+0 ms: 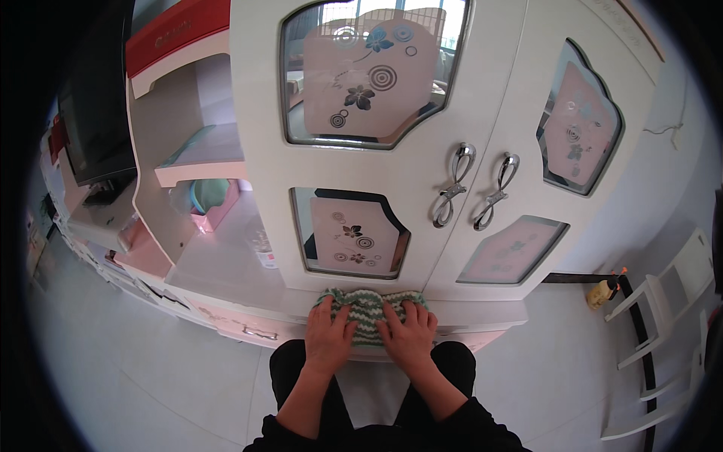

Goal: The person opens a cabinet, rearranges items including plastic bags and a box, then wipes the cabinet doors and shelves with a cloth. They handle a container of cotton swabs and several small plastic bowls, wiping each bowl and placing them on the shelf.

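Observation:
A green and white striped cloth [366, 319] lies bunched on the narrow ledge [477, 313] at the foot of a white cabinet. My left hand [329, 338] presses on the cloth's left part, fingers spread over it. On its right part rests my right hand [406, 336], fingers also spread. Both hands lie on the cloth from above, and no fold is plainly pinched; my fingertips point to the cabinet doors. Just above the cloth is the left door [350, 166], with patterned glass panels and a metal bow-shaped handle [453, 186].
The right door has a similar handle [496, 192]. Left of the doors, an open shelf [220, 277] holds a plastic bottle [261, 246] and a pink box [217, 209]. A monitor [96, 96] stands farther left. White chairs [658, 305] and a yellowish bottle [600, 294] are at right.

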A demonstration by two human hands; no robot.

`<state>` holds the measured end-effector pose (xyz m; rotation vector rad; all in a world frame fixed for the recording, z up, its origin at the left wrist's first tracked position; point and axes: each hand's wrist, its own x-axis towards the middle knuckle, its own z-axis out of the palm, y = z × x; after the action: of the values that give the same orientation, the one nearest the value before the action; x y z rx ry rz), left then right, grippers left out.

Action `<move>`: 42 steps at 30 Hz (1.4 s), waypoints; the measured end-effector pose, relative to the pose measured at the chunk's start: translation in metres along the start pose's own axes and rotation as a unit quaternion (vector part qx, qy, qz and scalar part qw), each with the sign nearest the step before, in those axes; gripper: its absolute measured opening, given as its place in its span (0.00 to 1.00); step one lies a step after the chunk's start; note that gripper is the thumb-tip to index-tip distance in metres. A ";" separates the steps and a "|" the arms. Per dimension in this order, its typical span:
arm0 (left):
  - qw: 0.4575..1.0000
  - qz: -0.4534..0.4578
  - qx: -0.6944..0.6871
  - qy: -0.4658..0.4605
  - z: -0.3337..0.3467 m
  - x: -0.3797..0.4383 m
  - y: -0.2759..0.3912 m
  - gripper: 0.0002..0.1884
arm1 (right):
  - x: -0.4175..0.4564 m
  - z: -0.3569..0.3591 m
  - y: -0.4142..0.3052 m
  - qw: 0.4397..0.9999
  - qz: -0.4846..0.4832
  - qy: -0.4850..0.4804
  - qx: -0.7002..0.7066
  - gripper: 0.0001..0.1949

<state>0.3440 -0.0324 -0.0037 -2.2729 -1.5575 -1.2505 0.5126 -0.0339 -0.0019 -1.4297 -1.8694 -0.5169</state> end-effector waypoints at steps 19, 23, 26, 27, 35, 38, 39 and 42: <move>0.997 -0.010 0.077 0.019 -0.001 -0.005 -0.019 0.17 | 0.015 0.018 -0.041 0.997 -0.031 0.001 0.072 0.15; 0.996 0.035 0.080 0.005 0.006 -0.006 -0.006 0.18 | 0.007 0.013 -0.026 0.996 -0.005 -0.003 0.089 0.15; 0.995 0.077 0.063 -0.020 0.013 -0.004 0.016 0.21 | 0.000 -0.002 -0.003 0.997 0.023 0.002 0.070 0.15; 0.994 0.091 0.051 -0.023 0.017 -0.003 0.022 0.22 | -0.003 -0.005 0.005 0.998 0.027 0.005 0.057 0.15; 0.986 0.164 0.010 -0.035 0.050 0.009 0.066 0.23 | -0.042 -0.020 0.082 0.987 0.120 -0.013 -0.104 0.15; 0.985 0.162 -0.041 -0.039 0.055 0.016 0.064 0.21 | -0.034 -0.032 0.079 0.992 0.117 0.028 -0.045 0.13; 0.984 0.160 -0.066 -0.043 0.055 0.019 0.062 0.21 | -0.030 -0.036 0.078 0.993 0.111 0.050 -0.011 0.13; 0.975 0.172 -0.103 -0.093 0.048 0.030 0.060 0.18 | -0.020 -0.036 0.081 0.991 0.123 0.041 0.033 0.13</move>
<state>0.4235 -0.0144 0.0052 -2.7114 -1.0522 -1.1786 0.6028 -0.0470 -0.0009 -1.5447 -1.6037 -0.3834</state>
